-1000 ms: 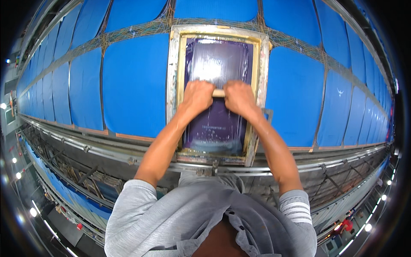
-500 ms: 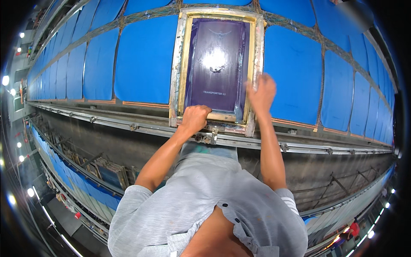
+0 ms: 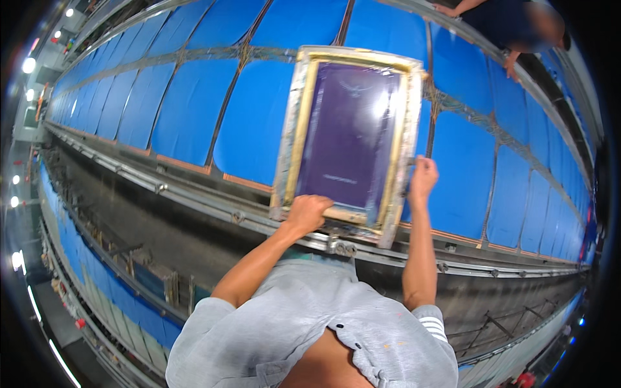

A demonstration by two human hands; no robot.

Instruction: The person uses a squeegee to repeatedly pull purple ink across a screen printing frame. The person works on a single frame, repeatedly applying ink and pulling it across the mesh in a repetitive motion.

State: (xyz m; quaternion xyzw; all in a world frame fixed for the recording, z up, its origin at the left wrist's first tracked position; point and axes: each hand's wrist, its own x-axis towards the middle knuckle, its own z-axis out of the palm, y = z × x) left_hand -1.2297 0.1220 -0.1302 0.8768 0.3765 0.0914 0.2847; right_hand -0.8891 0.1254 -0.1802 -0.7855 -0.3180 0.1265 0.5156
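Table: long printing table (image 3: pixel 194 123) covered in a row of blue fabric panels (image 3: pixel 252 129), running from 10 o'clock to 4 o'clock.
Left hand (image 3: pixel 309 212): closed around the wooden squeegee handle (image 3: pixel 343 215) at the near end of the frame.
Frame: rectangular screen-printing frame (image 3: pixel 294 149) with pale taped border, holding a dark purple mesh (image 3: pixel 352 139); lies on a blue panel at 12 o'clock.
Right hand (image 3: pixel 423 178): gripping the frame's right edge.
Other person: an arm (image 3: pixel 453 8) at 1 o'clock, beyond the table.

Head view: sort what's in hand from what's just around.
In hand: printing screen frame; wooden squeegee under left hand; right hand on the frame's right edge.
Around: blue cloth panels; metal rail; another person.
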